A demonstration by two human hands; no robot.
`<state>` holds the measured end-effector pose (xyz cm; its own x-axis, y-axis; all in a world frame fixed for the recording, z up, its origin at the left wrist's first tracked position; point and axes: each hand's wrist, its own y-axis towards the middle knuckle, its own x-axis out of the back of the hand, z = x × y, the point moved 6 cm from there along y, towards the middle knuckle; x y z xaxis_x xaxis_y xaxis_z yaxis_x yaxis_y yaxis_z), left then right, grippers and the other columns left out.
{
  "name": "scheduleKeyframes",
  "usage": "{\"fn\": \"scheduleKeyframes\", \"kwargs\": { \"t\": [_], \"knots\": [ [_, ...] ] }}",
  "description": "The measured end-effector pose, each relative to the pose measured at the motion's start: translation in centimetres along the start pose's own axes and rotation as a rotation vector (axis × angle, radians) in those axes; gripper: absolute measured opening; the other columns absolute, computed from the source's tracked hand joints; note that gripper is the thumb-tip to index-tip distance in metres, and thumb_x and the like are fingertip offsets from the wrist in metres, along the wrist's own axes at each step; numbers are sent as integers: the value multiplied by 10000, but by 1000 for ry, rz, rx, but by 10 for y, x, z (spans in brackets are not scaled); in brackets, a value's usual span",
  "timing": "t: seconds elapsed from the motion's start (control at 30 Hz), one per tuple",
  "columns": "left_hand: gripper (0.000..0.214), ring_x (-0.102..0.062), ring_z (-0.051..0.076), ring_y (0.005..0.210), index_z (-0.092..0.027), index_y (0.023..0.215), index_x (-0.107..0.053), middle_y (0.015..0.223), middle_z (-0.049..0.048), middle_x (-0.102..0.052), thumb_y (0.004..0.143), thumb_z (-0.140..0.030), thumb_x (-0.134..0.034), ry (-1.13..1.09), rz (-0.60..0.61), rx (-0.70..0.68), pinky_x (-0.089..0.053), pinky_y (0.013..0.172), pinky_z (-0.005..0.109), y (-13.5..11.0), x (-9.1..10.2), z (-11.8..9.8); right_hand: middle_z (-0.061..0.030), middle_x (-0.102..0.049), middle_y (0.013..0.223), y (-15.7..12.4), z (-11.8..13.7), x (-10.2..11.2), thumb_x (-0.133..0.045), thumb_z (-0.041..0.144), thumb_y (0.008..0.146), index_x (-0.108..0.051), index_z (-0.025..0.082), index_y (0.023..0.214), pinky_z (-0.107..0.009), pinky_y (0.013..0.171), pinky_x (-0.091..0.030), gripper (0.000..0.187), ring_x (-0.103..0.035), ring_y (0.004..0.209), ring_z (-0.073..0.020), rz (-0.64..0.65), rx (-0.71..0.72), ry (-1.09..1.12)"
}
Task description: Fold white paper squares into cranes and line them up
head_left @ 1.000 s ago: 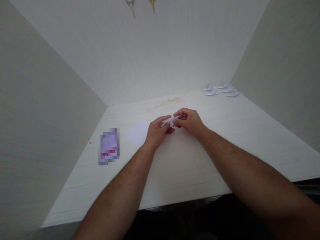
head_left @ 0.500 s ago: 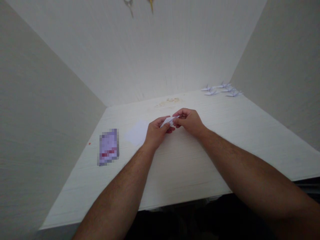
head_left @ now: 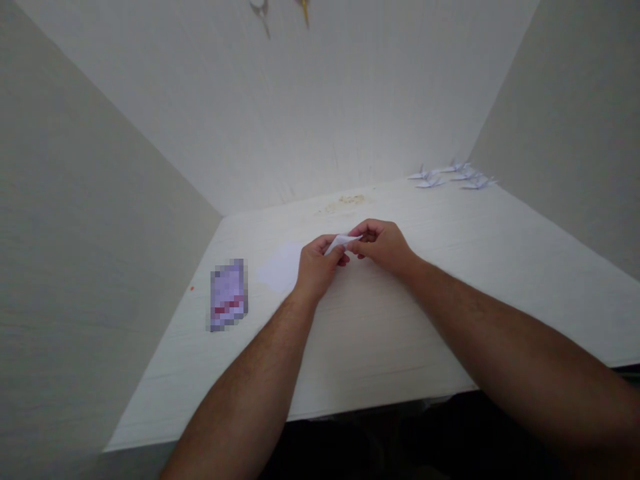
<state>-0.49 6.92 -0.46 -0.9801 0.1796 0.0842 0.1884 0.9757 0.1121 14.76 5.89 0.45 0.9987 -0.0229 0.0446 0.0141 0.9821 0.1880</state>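
A small piece of folded white paper [head_left: 342, 241] is held between both hands above the middle of the table. My left hand [head_left: 320, 263] pinches its left part, thumb on top and fingers behind. My right hand [head_left: 383, 241] grips its right end between thumb and fingers. The hands partly cover the paper, so its full folded shape cannot be made out. Flat white paper [head_left: 277, 268] lies on the table just left of my left hand, partly behind it.
Several folded white paper cranes [head_left: 467, 176] stand at the table's back right corner. A blurred purple item with a red band [head_left: 229, 297] lies at the left. Scissors [head_left: 261, 15] hang on the back wall. A brownish worn patch [head_left: 350, 199] marks the white table [head_left: 380, 347].
The view has shifted slightly, so most things sit a little further right. The folded paper is turned a little between my fingers; both hands keep hold of it.
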Motion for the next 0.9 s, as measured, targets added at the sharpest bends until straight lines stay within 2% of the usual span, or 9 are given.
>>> {"fn": "scheduleKeyframes", "kwargs": {
  "t": [0.17,0.37,0.47,0.67,0.9],
  "knots": [
    [277,-660,137,647,-134,941,-708,752,50,-717,734,-314,-745,-85,-4,-19,-537,620,259,1,0,3,6,-645,570,-3,7,2,-789,295,640,-706,144,798,-236,482,-436,233,-564,498,-106,-63,86,-71],
    [420,-706,184,840,-222,1159,-672,952,61,-738,778,-392,-723,-184,47,-21,-577,711,316,0,-2,2,-10,-694,630,-3,9,2,-743,305,721,-752,175,850,-266,568,-483,184,-608,572,-125,-110,161,-177],
    [369,-705,178,822,-225,1112,-694,961,62,-738,807,-433,-698,-176,42,-49,-588,705,327,-1,-2,0,-8,-696,633,-4,9,1,-733,293,728,-753,183,852,-268,573,-496,167,-617,580,-126,-108,166,-189],
    [318,-711,175,758,-186,974,-690,867,51,-742,788,-442,-723,-168,22,-60,-592,639,305,-1,-2,0,-18,-702,637,-4,11,-2,-745,310,698,-728,151,831,-275,545,-547,208,-646,555,-136,-88,122,7],
    [333,-730,188,741,-177,995,-674,831,52,-750,807,-451,-698,-149,52,-27,-601,627,312,-2,-4,1,-9,-687,594,-4,8,-3,-722,306,704,-681,172,745,-295,554,-593,146,-666,548,-150,-107,36,145]
  ]
}}
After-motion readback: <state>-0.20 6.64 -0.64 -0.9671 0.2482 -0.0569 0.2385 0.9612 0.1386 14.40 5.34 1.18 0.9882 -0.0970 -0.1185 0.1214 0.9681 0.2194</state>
